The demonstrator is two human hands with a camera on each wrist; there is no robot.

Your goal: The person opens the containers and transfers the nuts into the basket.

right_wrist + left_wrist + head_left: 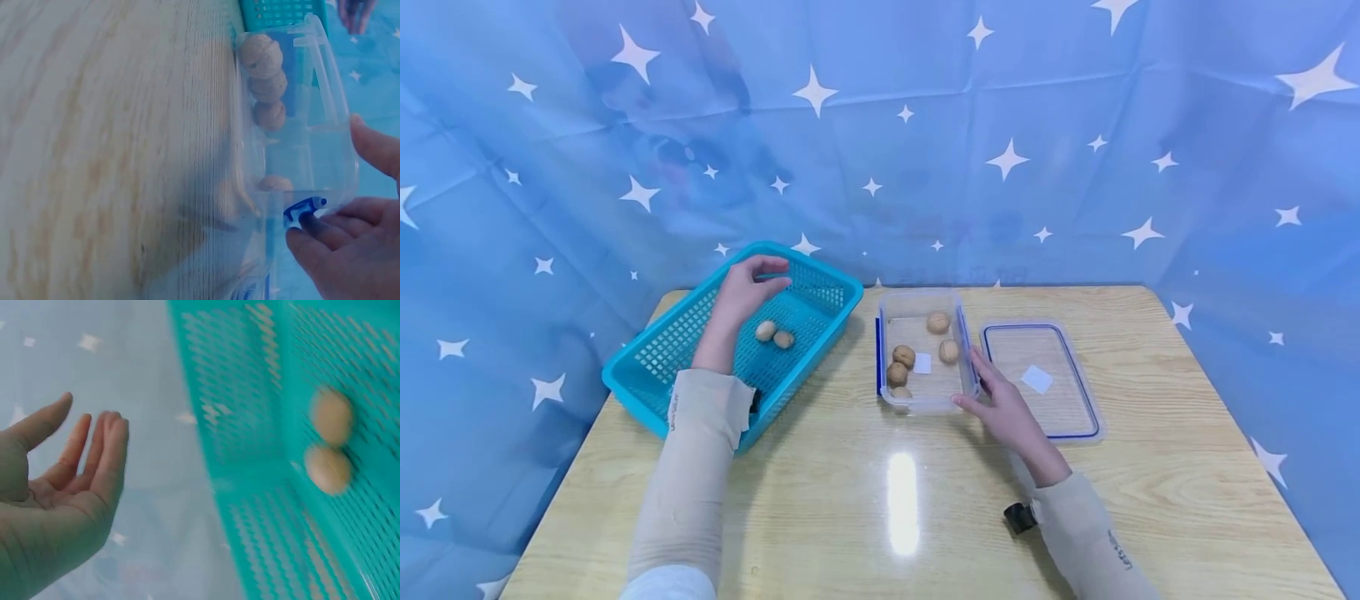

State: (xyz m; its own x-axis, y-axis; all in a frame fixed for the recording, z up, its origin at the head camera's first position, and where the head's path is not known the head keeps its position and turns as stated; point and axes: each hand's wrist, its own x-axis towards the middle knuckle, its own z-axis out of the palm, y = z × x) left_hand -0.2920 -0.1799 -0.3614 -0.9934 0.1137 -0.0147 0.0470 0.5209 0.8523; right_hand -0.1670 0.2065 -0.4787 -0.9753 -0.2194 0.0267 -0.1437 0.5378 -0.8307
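Note:
Above the teal basket [842,312] hovers my left hand [748,287], its fingers loosely bent and nothing in them; the left wrist view shows its empty palm [69,494]. Two walnuts [765,331] lie side by side on the basket floor, below the hand. A clear plastic food container [925,404] stands without its lid on the table, with several walnuts [904,357] inside. My right hand [1003,408] holds this container at its near right corner, thumb on the near side and fingers along the right wall by a blue clip [304,209].
The container's clear lid [1037,379], edged with a blue seal, lies flat to its right on the wooden table [827,508]. Behind the table hangs a blue curtain [917,150] with white stars.

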